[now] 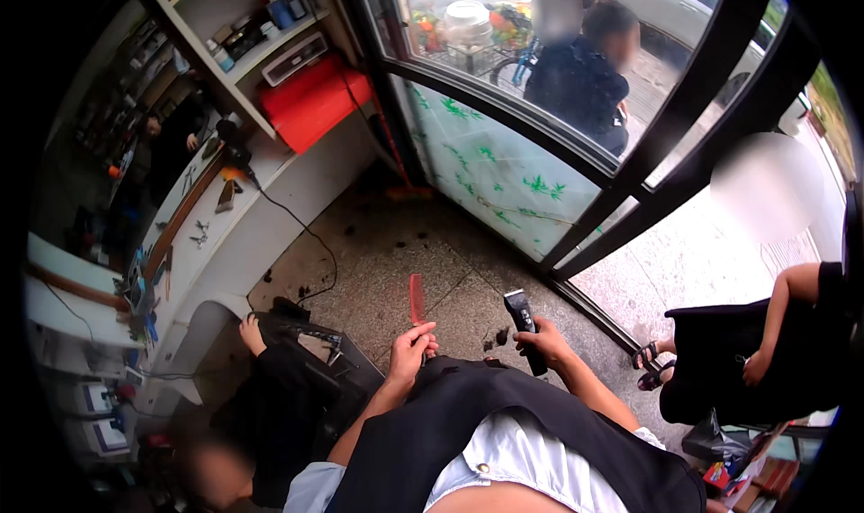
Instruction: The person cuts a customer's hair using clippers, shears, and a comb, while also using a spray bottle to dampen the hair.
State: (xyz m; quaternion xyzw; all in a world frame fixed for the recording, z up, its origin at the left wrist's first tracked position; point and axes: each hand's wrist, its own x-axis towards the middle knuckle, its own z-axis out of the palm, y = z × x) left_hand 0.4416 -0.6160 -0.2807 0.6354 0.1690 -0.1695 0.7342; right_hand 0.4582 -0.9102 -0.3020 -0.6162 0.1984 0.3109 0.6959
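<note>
Between the fingers of my left hand [412, 351] is the handle of a red comb [417, 298], its teeth end pointing away from me. My right hand [547, 343] grips a black hair clipper [521, 320], with the blade end up and away. Both tools are held over the speckled floor [371, 256], in front of my dark apron [432, 418]. To my left sits a person in dark clothing [270, 412], one hand [252, 334] near the end of a chair's armrest.
A counter [223, 223] along the left wall carries scissors [200, 233], a brush [227, 197] and a hair dryer [233, 150], whose cord [314, 233] hangs to the floor. Hair clumps [501, 336] lie underfoot. A person in black [742, 358] stands by the doorway at right.
</note>
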